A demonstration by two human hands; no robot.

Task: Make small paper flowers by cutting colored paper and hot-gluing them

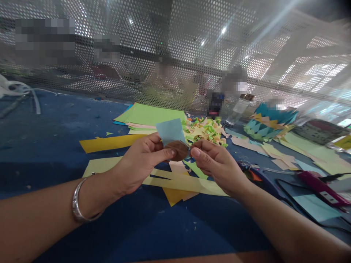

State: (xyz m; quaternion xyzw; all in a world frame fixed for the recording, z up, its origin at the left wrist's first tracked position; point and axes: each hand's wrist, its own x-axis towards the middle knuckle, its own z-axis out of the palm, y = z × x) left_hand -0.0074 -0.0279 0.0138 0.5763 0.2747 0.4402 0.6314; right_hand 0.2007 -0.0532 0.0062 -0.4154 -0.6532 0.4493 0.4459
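My left hand (142,159) is closed, its thumb and fingers pinching a light blue paper piece (170,130) together with a round brown disc (179,151). The disc lies against the lower part of the paper. My right hand (215,160) is closed at the disc's right edge. From its fingertips a thin metal tip, seemingly of small scissors (187,145), reaches the paper and disc; the handles are hidden in the fingers. Beneath both hands lie pale yellow paper strips (192,183) and a darker yellow paper piece (171,197).
Behind my hands are stacked green sheets (153,114) and a heap of paper scraps (207,131). A yellow strip (109,143) lies left. Rightward stand a clear bottle (238,111) and a zigzag paper crown (270,122), with a magenta power strip (323,188) and cables nearer. A perforated metal screen (186,47) borders the table.
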